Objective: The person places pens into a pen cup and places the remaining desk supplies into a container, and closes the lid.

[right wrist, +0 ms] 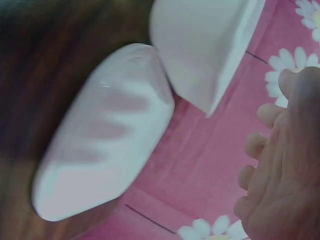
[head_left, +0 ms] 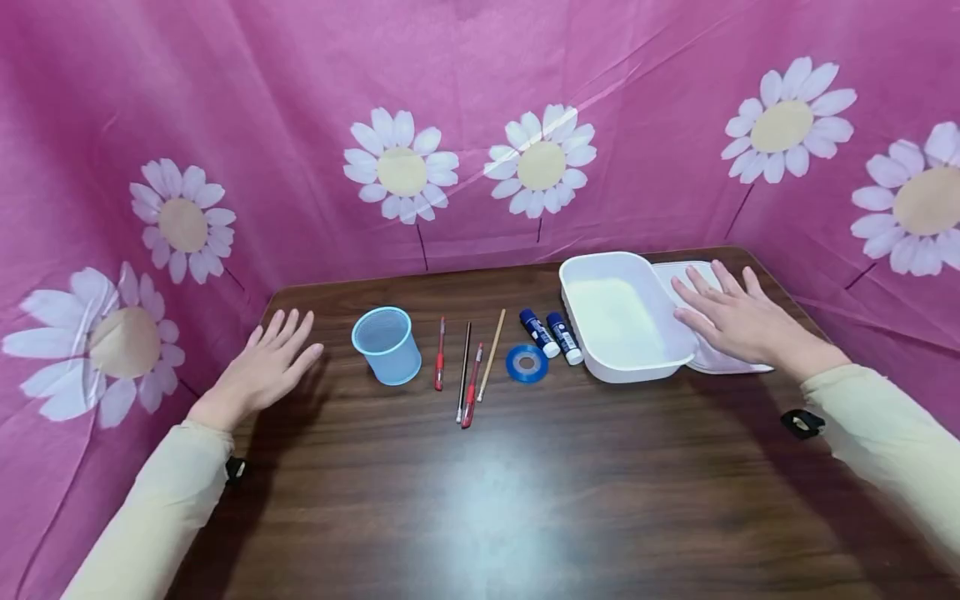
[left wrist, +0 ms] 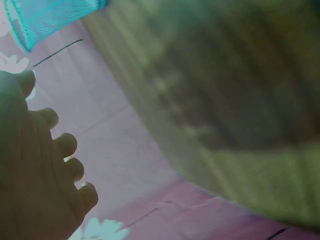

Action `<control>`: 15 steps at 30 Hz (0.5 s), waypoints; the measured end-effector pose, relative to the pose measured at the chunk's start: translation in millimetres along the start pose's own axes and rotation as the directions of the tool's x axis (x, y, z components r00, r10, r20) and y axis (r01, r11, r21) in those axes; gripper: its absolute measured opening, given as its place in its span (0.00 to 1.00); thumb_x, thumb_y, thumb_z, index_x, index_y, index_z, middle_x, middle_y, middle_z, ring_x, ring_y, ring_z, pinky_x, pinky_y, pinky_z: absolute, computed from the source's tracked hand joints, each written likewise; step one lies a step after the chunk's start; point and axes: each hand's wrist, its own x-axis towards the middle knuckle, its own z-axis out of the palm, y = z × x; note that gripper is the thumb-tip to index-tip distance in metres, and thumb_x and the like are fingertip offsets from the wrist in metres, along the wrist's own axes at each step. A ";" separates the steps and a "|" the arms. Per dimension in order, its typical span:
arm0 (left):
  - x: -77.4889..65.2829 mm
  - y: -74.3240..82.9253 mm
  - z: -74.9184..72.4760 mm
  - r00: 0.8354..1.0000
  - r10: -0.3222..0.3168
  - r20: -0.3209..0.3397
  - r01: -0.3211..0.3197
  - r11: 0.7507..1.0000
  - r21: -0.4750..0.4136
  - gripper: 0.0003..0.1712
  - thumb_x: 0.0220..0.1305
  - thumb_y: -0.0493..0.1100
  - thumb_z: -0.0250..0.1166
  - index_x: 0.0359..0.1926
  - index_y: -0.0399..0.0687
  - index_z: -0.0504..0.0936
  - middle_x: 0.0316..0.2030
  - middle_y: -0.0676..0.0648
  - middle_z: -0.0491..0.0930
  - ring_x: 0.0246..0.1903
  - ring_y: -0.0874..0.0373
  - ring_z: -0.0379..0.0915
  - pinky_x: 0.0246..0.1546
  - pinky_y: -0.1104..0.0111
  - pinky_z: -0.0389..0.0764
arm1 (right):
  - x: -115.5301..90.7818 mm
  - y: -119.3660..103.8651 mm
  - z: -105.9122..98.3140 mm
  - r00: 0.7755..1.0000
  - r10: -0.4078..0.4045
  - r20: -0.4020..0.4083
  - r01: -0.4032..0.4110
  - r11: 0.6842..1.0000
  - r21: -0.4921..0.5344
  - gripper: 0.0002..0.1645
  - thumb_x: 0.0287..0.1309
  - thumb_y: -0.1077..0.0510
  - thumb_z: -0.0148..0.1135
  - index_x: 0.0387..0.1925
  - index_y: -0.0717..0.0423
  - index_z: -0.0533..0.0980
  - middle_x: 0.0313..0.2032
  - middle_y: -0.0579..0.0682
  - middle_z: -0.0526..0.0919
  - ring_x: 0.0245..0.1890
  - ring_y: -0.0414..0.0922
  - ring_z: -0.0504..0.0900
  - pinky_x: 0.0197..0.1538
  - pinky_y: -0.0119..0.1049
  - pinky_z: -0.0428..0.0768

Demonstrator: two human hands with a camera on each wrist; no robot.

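My left hand [head_left: 267, 364] is held out with fingers straight, left of a blue mesh pen cup [head_left: 395, 357]; the left wrist view shows the hand [left wrist: 45, 170] apart from the cup [left wrist: 60, 20]. Over a flat white lid [head_left: 716, 362] hovers my right hand [head_left: 738, 321], fingers spread and holding nothing. Its finger shadows fall on the lid [right wrist: 100, 135] in the right wrist view. Beside the lid stands a white plastic tub [head_left: 626, 325], its inside bare.
Between cup and tub lie two red pens [head_left: 440, 358], a dark pencil [head_left: 464, 375], a light wooden stick [head_left: 491, 357], a blue tape roll [head_left: 513, 363] and two glue sticks [head_left: 538, 333]. A pink flowered cloth [head_left: 300, 167] surrounds the brown table [head_left: 600, 467].
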 end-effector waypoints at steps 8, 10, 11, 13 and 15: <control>14.7 18.5 -35.7 0.999 0.023 0.044 -0.009 0.953 -0.303 0.51 0.75 0.65 0.53 0.81 0.54 0.32 0.81 0.46 0.34 0.73 0.40 0.53 0.70 0.44 0.57 | 7.7 -24.9 -31.7 0.992 -0.103 -0.074 0.114 0.979 0.170 0.39 0.77 0.44 0.51 0.80 0.54 0.52 0.78 0.64 0.47 0.77 0.65 0.37 0.72 0.69 0.36; 19.7 24.7 -38.7 0.999 0.037 0.034 -0.020 0.921 -0.389 0.54 0.73 0.62 0.59 0.81 0.58 0.32 0.81 0.48 0.37 0.70 0.41 0.59 0.68 0.45 0.63 | 8.7 -33.6 -36.2 0.986 -0.129 -0.107 0.150 0.962 0.229 0.40 0.76 0.46 0.53 0.80 0.52 0.52 0.78 0.63 0.48 0.77 0.64 0.40 0.74 0.66 0.40; 22.5 27.9 -38.5 0.999 0.042 0.030 -0.025 0.903 -0.428 0.55 0.71 0.61 0.62 0.81 0.60 0.33 0.81 0.47 0.39 0.68 0.41 0.62 0.66 0.46 0.66 | 9.5 -38.3 -37.8 0.982 -0.141 -0.124 0.169 0.953 0.253 0.40 0.76 0.47 0.54 0.80 0.52 0.52 0.78 0.63 0.49 0.77 0.63 0.42 0.74 0.65 0.43; 28.1 34.1 -35.5 0.999 0.048 0.023 -0.030 0.864 -0.503 0.58 0.68 0.59 0.67 0.82 0.61 0.35 0.80 0.46 0.43 0.65 0.41 0.67 0.65 0.46 0.69 | 11.9 -47.8 -39.7 0.975 -0.155 -0.160 0.196 0.938 0.285 0.41 0.74 0.48 0.57 0.80 0.52 0.53 0.77 0.61 0.51 0.77 0.62 0.49 0.74 0.62 0.51; 34.7 39.4 -28.8 0.998 0.065 0.020 -0.041 0.812 -0.582 0.58 0.66 0.55 0.70 0.82 0.57 0.39 0.79 0.43 0.46 0.76 0.42 0.46 0.70 0.43 0.58 | 14.8 -56.6 -40.0 0.971 -0.153 -0.182 0.204 0.930 0.307 0.42 0.73 0.48 0.59 0.80 0.51 0.53 0.77 0.59 0.55 0.67 0.62 0.69 0.69 0.58 0.64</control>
